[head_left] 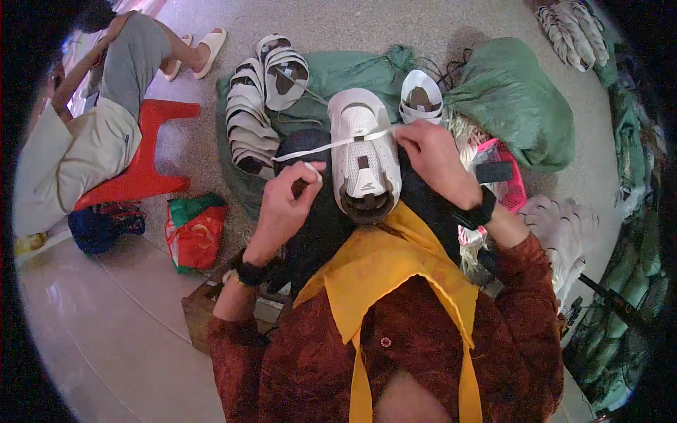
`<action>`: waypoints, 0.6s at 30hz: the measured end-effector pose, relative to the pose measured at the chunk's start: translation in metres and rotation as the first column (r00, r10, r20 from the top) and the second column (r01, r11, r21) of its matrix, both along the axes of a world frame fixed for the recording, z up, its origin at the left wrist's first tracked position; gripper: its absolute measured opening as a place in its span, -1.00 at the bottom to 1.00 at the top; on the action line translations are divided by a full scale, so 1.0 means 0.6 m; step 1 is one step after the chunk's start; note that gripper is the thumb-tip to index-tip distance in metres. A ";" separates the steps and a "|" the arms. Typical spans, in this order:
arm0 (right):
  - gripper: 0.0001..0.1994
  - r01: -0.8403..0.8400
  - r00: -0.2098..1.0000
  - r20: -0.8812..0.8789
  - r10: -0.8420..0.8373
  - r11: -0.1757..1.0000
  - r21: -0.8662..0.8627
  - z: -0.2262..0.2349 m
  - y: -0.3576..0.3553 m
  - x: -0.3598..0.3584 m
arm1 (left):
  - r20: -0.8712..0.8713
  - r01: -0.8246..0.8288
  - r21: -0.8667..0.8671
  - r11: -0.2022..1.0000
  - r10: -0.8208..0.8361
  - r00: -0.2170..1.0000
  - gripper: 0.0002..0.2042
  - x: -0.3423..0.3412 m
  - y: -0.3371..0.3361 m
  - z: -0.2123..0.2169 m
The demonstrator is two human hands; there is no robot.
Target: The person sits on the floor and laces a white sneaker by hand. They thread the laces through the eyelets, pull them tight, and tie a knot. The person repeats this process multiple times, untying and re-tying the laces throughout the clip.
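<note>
A white mesh shoe upper (362,158) rests across my lap with its dark-lined heel opening towards me. A flat white shoelace (310,151) crosses over its tongue and stretches out to the left. My right hand (437,158) pinches this lace at the right side of the upper. Left of the upper, my left hand (289,204) is closed with thumb and forefinger together. Something white shows at its fingertips, but I cannot tell whether it is the lace or a finger covering.
Stacked shoe uppers (248,120) lie left on a green sack (338,70), another upper (421,99) at its right. A full green sack (518,106), pink basket (511,176) and pale laces (465,141) are right. Someone sits on a red stool (151,155) at left.
</note>
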State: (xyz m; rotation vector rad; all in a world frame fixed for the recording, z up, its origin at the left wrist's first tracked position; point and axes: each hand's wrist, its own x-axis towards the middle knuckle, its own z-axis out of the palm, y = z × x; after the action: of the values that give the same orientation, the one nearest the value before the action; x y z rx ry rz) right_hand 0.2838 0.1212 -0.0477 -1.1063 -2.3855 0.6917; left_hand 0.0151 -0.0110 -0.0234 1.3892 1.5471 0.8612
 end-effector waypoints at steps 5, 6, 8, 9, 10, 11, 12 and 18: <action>-0.86 0.064 0.961 -0.267 -0.073 0.997 -0.044 0.002 0.019 -0.035 | 0.010 -0.044 0.047 0.998 0.044 0.999 -0.95 0.012 0.038 -0.038; -0.85 0.065 0.947 -0.306 -0.095 0.992 -0.108 0.002 0.020 -0.038 | 0.002 -0.052 0.054 0.997 0.052 0.999 -0.94 0.013 0.045 -0.041; -0.85 0.057 0.897 -0.408 -0.171 0.959 -0.276 -0.021 0.020 -0.036 | 0.021 -0.040 0.095 0.995 0.038 0.999 -0.93 0.014 0.057 -0.054; -0.85 0.045 0.866 -0.451 -0.214 0.933 -0.357 -0.030 0.019 -0.034 | 0.031 -0.035 0.115 0.993 0.032 0.999 -0.93 0.015 0.061 -0.060; -0.86 0.023 0.858 -0.463 -0.223 0.916 -0.400 -0.033 0.019 -0.033 | 0.055 -0.043 0.112 0.993 0.037 0.998 -0.92 0.015 0.063 -0.064; -0.87 0.000 0.849 -0.474 -0.233 0.897 -0.441 -0.034 0.017 -0.033 | 0.079 -0.051 0.109 0.993 0.043 0.996 -0.92 0.017 0.065 -0.068; -0.88 -0.024 0.841 -0.484 -0.243 0.876 -0.481 -0.035 0.015 -0.034 | 0.104 -0.060 0.105 0.993 0.049 0.993 -0.92 0.017 0.066 -0.070; -0.92 0.013 0.828 -0.467 -0.311 0.843 -0.537 -0.038 0.005 -0.040 | 0.200 -0.080 0.050 0.996 0.069 0.977 -0.90 0.016 0.073 -0.073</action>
State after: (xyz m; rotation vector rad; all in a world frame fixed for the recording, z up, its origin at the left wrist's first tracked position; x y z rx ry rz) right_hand 0.2597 0.1244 -0.0703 -1.1071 -1.6274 1.4234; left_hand 0.0250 0.0326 -0.0671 1.2509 1.4379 1.0648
